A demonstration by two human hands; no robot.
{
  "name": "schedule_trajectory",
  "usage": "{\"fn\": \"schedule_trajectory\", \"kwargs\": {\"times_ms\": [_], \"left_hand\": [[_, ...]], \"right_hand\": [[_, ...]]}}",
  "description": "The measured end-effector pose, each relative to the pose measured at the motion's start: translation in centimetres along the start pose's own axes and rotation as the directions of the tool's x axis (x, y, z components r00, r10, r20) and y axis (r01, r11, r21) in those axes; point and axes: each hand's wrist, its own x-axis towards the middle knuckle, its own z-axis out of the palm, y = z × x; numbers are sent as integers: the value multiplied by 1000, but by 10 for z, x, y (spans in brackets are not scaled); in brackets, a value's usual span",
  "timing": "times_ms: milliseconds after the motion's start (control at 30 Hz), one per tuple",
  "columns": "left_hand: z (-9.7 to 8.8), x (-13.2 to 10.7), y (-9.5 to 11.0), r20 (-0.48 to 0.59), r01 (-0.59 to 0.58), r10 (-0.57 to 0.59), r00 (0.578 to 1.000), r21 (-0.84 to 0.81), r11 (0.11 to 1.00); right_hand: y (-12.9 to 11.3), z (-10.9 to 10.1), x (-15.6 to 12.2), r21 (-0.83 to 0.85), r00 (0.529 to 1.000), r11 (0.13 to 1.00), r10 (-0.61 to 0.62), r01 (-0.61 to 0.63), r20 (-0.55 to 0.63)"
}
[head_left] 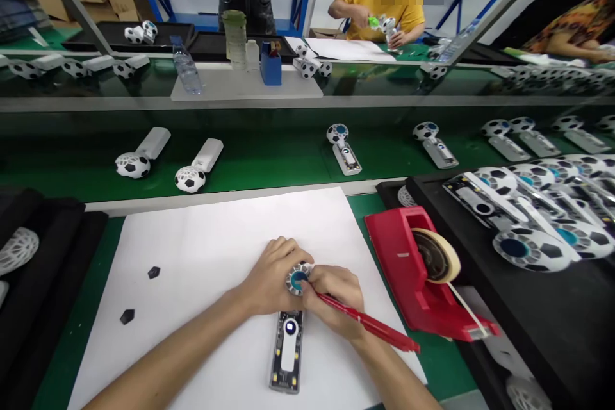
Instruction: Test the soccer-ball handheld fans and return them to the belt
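Note:
A handheld fan with a black-and-white football-patterned head lies on the white sheet (202, 230). Its handle (287, 359) points towards me, and a circuit board shows in it. My left hand (273, 275) is closed around the fan's head, which it partly covers. A blue disc (298, 278) shows in the middle of the head. My right hand (336, 298) presses its fingers to the head's right edge and also holds a slim red tool (369, 323), whose tip is hidden. Two small black pentagon pieces (154, 272) lie apart on the sheet's left.
A red tape dispenser (394, 256) stands right of the sheet, beside a black tray (480, 307) piled with fans. Several fans lie along the green conveyor belt (269, 154) ahead. A black tray (52, 256) stands at left. Co-workers (398, 6) are across the line.

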Motion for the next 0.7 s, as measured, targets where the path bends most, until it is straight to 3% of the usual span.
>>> {"fn": "schedule_trajectory", "kwargs": {"times_ms": [333, 700], "left_hand": [[0, -2, 0, -2, -5, 5, 1000, 15, 1000], [0, -2, -2, -13, -17, 17, 1000, 11, 1000]], "right_hand": [[4, 2, -4, -176, 997, 982, -62, 71, 56], [1, 2, -1, -187, 995, 979, -71, 82, 66]]}}
